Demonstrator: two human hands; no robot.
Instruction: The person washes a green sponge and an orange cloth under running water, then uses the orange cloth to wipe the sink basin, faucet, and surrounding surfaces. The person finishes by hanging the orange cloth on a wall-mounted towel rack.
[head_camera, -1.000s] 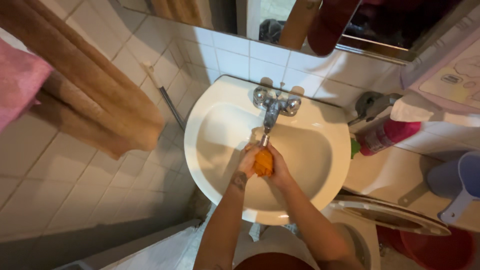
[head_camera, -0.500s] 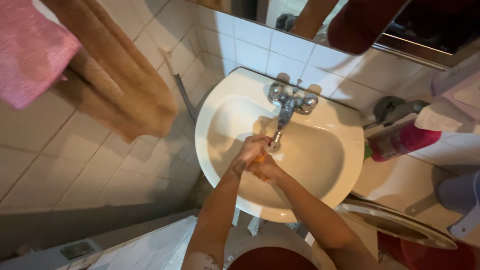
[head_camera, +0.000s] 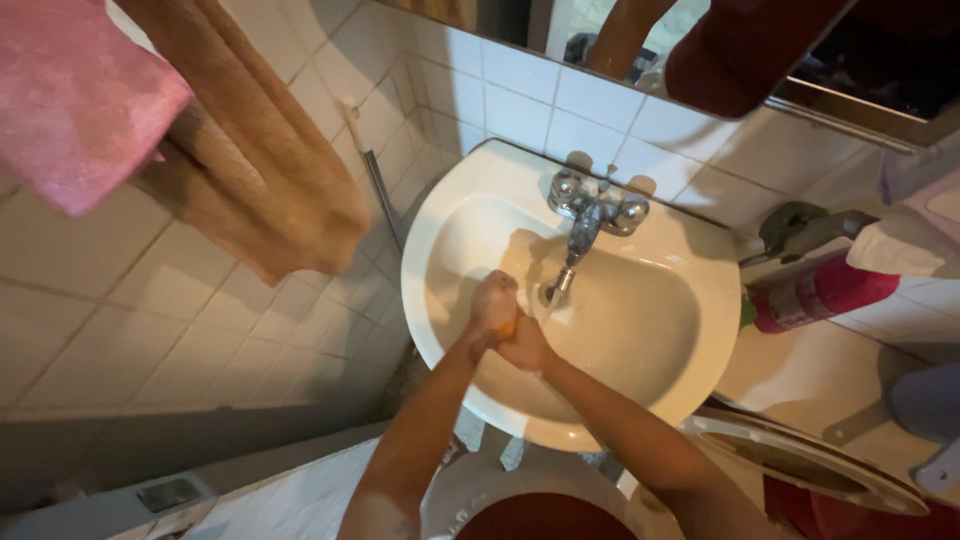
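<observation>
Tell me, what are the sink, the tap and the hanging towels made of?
The sink looks like glazed white ceramic: smooth, glossy, with soft reflections. The tap seems to be shiny chromed metal, since it mirrors the light. The brown towel and the pink towel look like soft, fuzzy cloth, probably terry, hanging in folds. Both hands, left hand and right hand, clasp something orange, perhaps soap.

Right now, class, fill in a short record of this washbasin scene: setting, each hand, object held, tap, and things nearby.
Setting: white ceramic washbasin on a white tiled wall
Left hand: clasped round a small orange object
Right hand: pressed against the same object from the other side
Object held: small orange object, mostly hidden, kind unclear
Tap: chrome two-handled tap above the hands
Nearby: tan towel, pink towel, pink spray bottle
</observation>
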